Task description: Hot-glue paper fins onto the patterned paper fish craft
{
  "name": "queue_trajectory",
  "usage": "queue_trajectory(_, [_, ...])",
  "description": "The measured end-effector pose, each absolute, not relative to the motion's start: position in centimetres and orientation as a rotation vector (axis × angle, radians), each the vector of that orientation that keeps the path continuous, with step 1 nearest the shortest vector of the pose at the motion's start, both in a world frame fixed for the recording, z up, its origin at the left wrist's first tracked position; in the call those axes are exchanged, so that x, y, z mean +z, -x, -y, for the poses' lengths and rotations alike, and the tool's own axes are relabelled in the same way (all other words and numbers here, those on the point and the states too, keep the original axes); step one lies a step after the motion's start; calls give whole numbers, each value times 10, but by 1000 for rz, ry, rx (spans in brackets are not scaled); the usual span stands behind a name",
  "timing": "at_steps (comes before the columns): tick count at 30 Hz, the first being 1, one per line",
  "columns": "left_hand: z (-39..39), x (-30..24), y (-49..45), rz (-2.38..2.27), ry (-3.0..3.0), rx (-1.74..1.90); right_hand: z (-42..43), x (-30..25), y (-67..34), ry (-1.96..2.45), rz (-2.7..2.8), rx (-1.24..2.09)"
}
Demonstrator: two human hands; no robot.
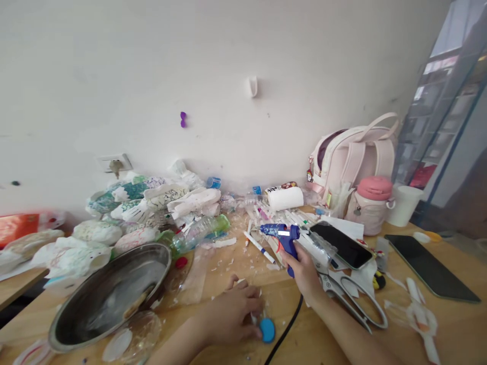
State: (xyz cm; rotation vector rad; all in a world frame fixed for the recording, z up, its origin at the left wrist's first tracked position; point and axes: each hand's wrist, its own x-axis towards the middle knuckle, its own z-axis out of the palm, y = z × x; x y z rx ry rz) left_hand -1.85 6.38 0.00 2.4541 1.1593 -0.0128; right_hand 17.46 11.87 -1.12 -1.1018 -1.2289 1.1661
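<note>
My right hand (304, 271) grips the handle of a blue hot glue gun (281, 234), its nozzle pointing left above the wooden table (449, 324). A black cord (285, 329) runs from the gun toward me. My left hand (234, 314) rests on the table with fingers curled over a small clear plastic piece. A blue bottle cap (267, 329) lies at its fingertips, touching them.
A metal pan (110, 294) sits at the left. Painted plastic pieces and a crushed bottle (198, 230) pile behind it. Scissors (353, 299), a phone (344, 246), a tablet (429, 266), a pink flask (371, 203), a white cup (404, 204) and a pink backpack (353, 152) crowd the right.
</note>
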Motion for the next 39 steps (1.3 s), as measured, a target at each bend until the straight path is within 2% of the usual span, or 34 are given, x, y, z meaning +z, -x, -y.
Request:
queue_trajectory(8, [-69, -4, 8, -1250, -2394, -39, -119, -13, -175, 1102, 1237, 1173])
queue_trajectory(15, [-51, 3, -2, -1670, -2263, -1, -117, -11, -176, 1108, 1240, 1163])
queue_trajectory(22, [-27, -8, -36, -1975, -2286, -439, -121, -18, -176, 1094, 1257, 1170])
queue_trajectory(24, [-24, -13, -39, -2022, -2274, -454, -121, -18, -176, 1086, 1259, 1164])
queue_trajectory(32, [-34, -15, -14, -1696, -2399, -328, -121, -18, -175, 1081, 1269, 1162])
queue_trajectory(39, [-36, -9, 23, -1509, -2411, -70, -121, -18, -176, 1090, 1268, 1155])
